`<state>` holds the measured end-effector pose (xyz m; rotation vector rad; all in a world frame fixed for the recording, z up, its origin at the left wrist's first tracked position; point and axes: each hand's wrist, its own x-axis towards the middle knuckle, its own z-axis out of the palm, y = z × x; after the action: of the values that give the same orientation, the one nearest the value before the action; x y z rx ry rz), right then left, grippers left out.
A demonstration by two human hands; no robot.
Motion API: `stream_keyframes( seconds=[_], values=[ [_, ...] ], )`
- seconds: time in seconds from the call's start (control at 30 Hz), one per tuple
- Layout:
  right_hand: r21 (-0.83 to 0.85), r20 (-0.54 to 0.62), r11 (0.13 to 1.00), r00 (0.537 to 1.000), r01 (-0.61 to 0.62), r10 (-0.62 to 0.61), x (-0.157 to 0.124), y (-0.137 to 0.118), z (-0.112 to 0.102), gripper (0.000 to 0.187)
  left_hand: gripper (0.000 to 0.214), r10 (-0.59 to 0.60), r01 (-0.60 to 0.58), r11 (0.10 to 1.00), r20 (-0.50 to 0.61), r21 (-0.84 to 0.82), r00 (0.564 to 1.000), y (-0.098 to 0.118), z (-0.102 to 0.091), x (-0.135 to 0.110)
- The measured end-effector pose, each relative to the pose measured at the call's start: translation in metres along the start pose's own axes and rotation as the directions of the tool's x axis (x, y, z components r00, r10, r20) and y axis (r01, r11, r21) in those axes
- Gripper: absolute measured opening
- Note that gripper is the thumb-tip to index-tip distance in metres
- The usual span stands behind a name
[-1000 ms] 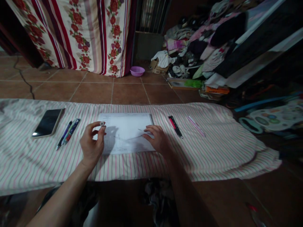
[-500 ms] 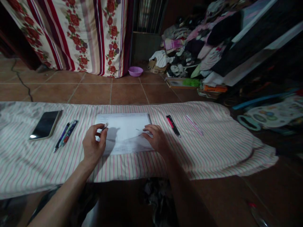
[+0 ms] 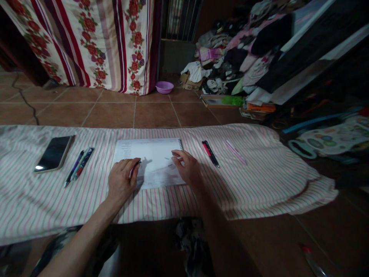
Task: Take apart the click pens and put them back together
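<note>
A spiral notebook (image 3: 157, 148) lies flat on the striped cloth, its pages white with faint writing near the edges. Over its left part, my left hand (image 3: 122, 177) pinches a small dark piece (image 3: 138, 162) between thumb and fingers; its exact kind is too small to make out. My right hand (image 3: 188, 169) rests at the notebook's right side near the spiral, thumb and index finger apart, nothing visible between them. Just left of those fingertips, a thin small piece (image 3: 167, 158) lies on the page.
On the striped cloth (image 3: 259, 184), a phone (image 3: 54, 153) and several pens (image 3: 79, 167) lie left. A black-and-red pen (image 3: 210, 154) and a pink pen (image 3: 235, 152) lie right. Beyond are a purple basin (image 3: 164, 87), a floral curtain (image 3: 108, 46) and piled clothes (image 3: 239, 57).
My left hand has moved right and turned palm-down over the page, still pinching the small piece. My right hand's fingers have shifted slightly up and left.
</note>
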<state>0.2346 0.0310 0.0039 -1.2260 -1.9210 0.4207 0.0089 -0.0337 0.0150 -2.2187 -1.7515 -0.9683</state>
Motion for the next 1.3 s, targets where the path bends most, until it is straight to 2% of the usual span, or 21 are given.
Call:
stream_keyframes(
  seconds=[0.17, 0.3, 0.5, 0.73, 0.93, 1.3],
  values=[
    [0.074, -0.005, 0.997, 1.0, -0.013, 0.014, 0.003, -0.005, 0.004, 0.023, 0.027, 0.007, -0.008, 1.0, 0.058, 0.017, 0.998, -0.002, 0.001, -0.001],
    [0.071, 0.002, 0.997, 1.0, -0.002, 0.002, 0.004, -0.009, 0.007, 0.022, 0.03, 0.005, -0.005, 1.0, 0.088, -0.004, 0.996, -0.004, 0.004, -0.003],
    [0.1, 0.01, 0.995, 1.0, 0.02, -0.021, 0.006, -0.02, 0.012, 0.018, 0.032, -0.053, 0.058, 0.998, 0.163, -0.022, 0.985, -0.001, 0.003, -0.005],
    [0.174, 0.119, 0.984, 0.992, 0.029, -0.051, 0.003, -0.033, 0.023, 0.018, 0.033, -0.051, 0.068, 0.996, 0.233, -0.063, 0.971, 0.001, 0.003, -0.004],
    [0.308, 0.192, 0.951, 0.979, 0.007, -0.07, 0.001, -0.041, 0.03, 0.024, 0.033, 0.013, 0.013, 0.993, 0.218, -0.118, 0.976, 0.001, 0.006, -0.004],
    [0.265, 0.191, 0.964, 0.981, -0.025, -0.027, 0.0, -0.046, 0.032, 0.011, 0.033, -0.03, 0.087, 0.977, 0.278, -0.197, 0.96, 0.003, 0.003, -0.003]
  ],
)
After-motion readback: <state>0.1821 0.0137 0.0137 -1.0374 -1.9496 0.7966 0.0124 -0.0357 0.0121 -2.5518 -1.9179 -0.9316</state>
